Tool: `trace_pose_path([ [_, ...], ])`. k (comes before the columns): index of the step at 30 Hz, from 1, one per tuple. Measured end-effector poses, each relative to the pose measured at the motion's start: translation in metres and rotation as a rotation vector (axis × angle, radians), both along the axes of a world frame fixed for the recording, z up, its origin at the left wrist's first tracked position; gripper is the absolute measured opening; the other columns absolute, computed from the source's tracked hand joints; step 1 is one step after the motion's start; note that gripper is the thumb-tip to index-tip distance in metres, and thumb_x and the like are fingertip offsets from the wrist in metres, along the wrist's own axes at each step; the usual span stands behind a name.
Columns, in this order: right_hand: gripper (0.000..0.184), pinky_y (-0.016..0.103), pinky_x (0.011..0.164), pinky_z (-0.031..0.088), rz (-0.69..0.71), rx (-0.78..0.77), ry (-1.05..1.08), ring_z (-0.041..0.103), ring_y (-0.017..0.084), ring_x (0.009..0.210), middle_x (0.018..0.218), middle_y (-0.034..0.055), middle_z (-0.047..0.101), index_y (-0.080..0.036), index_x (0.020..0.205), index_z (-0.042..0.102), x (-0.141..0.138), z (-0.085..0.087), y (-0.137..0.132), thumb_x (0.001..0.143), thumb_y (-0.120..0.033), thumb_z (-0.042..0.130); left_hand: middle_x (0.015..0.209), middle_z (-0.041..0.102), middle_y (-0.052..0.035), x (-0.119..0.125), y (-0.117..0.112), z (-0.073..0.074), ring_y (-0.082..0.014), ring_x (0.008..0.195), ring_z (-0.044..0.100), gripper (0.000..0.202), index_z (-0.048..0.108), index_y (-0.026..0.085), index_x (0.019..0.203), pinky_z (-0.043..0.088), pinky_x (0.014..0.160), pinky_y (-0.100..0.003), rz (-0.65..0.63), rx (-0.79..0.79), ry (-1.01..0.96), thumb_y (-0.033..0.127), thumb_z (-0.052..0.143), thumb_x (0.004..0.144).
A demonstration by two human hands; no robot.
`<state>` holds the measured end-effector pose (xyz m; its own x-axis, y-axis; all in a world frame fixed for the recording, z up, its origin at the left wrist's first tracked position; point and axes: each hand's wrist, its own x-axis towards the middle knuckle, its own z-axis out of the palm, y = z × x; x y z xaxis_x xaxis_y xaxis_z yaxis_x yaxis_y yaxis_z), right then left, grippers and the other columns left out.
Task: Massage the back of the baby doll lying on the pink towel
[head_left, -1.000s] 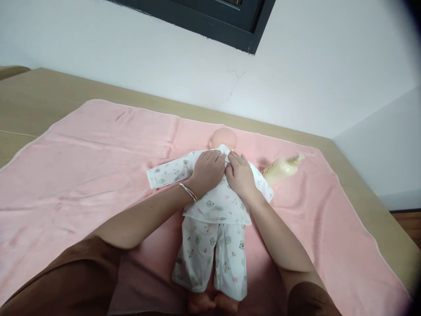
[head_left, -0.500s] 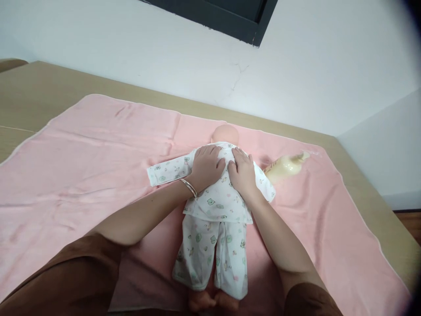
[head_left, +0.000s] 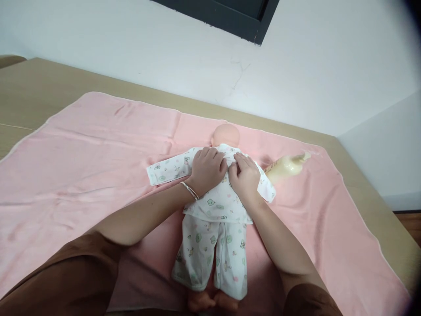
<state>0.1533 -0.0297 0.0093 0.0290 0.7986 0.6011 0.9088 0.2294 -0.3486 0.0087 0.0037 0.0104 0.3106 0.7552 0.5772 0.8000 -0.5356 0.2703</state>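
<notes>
A baby doll (head_left: 226, 134) lies face down, the back of its bald head toward the wall. It wears a white printed pajama shirt (head_left: 219, 204) and matching trousers (head_left: 228, 259); its bare feet point toward me. My left hand (head_left: 207, 168), with a silver bangle at the wrist, is closed on the shirt at the left of the upper back, fingers curled under. Opposite it, my right hand (head_left: 246, 174) has bent fingers drawn in on the cloth at the right shoulder blade. Between the hands the fabric is creased. Both sets of fingertips are partly hidden.
Beneath the doll spreads a pink blanket (head_left: 108, 145) on a wooden table (head_left: 378, 206). A pale yellow pump bottle (head_left: 289, 166) lies on its side right of the doll, near its sleeve. Behind the table rises a white wall (head_left: 184, 61) with a dark frame (head_left: 230, 19).
My fingers, flatter on the doll's back before, have curled and drawn toward me, bunching the shirt between the hands. The doll and bottle have stayed in place.
</notes>
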Motion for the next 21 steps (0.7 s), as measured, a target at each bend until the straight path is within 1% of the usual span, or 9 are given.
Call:
trace_pose_path([
  [2, 0.042, 0.05, 0.117, 0.036, 0.024, -0.086, -0.007, 0.057, 0.026, 0.129, 0.133, 0.0137, 0.065, -0.014, 0.124, 0.065, 0.002, 0.002, 0.004, 0.092, -0.024, 0.04, 0.104, 0.066, -0.0134, 0.0, 0.002, 0.001, -0.0307, 0.103, 0.057, 0.025, 0.065, 0.016, 0.104, 0.045, 0.089, -0.046, 0.015, -0.036, -0.028, 0.029, 0.046, 0.094],
  [4, 0.047, 0.055, 0.12, 0.028, 0.079, -0.187, -0.015, 0.047, 0.027, 0.138, 0.143, 0.0152, 0.056, -0.012, 0.134, 0.057, 0.004, 0.003, 0.008, 0.093, -0.025, 0.038, 0.115, 0.065, -0.0136, 0.0, 0.005, 0.0, -0.0305, 0.111, 0.056, 0.03, 0.062, 0.016, 0.115, 0.043, 0.097, -0.047, -0.011, -0.065, -0.069, 0.028, 0.048, 0.091],
  [7, 0.052, 0.058, 0.121, 0.021, 0.143, -0.277, -0.005, 0.037, 0.027, 0.145, 0.151, 0.0147, 0.046, -0.013, 0.143, 0.047, 0.008, 0.003, 0.012, 0.094, -0.026, 0.035, 0.124, 0.064, -0.0127, -0.001, 0.009, -0.003, -0.0287, 0.119, 0.055, 0.034, 0.06, 0.015, 0.12, 0.039, 0.106, -0.046, -0.068, -0.086, -0.115, 0.027, 0.047, 0.091],
  [10, 0.052, 0.058, 0.122, 0.019, 0.144, -0.283, 0.017, 0.036, 0.026, 0.146, 0.152, 0.0133, 0.046, -0.016, 0.144, 0.046, 0.009, 0.002, 0.014, 0.094, -0.026, 0.035, 0.126, 0.063, -0.0134, -0.001, 0.012, -0.005, -0.0288, 0.121, 0.054, 0.036, 0.06, 0.014, 0.123, 0.039, 0.108, -0.046, -0.082, -0.089, -0.126, 0.027, 0.046, 0.091],
  [14, 0.052, 0.056, 0.122, 0.02, 0.138, -0.277, 0.032, 0.038, 0.026, 0.144, 0.151, 0.0137, 0.048, -0.014, 0.142, 0.048, 0.008, 0.002, 0.013, 0.093, -0.026, 0.036, 0.126, 0.064, -0.014, -0.001, 0.011, -0.005, -0.029, 0.121, 0.055, 0.039, 0.06, 0.012, 0.124, 0.039, 0.109, -0.046, -0.078, -0.09, -0.126, 0.027, 0.047, 0.091],
  [21, 0.051, 0.056, 0.122, 0.02, 0.142, -0.266, 0.038, 0.039, 0.026, 0.143, 0.15, 0.0131, 0.049, -0.016, 0.142, 0.048, 0.008, 0.002, 0.013, 0.093, -0.027, 0.036, 0.126, 0.064, -0.0128, -0.001, 0.012, -0.006, -0.0284, 0.121, 0.055, 0.038, 0.061, 0.014, 0.123, 0.038, 0.109, -0.045, -0.079, -0.095, -0.147, 0.027, 0.046, 0.091],
])
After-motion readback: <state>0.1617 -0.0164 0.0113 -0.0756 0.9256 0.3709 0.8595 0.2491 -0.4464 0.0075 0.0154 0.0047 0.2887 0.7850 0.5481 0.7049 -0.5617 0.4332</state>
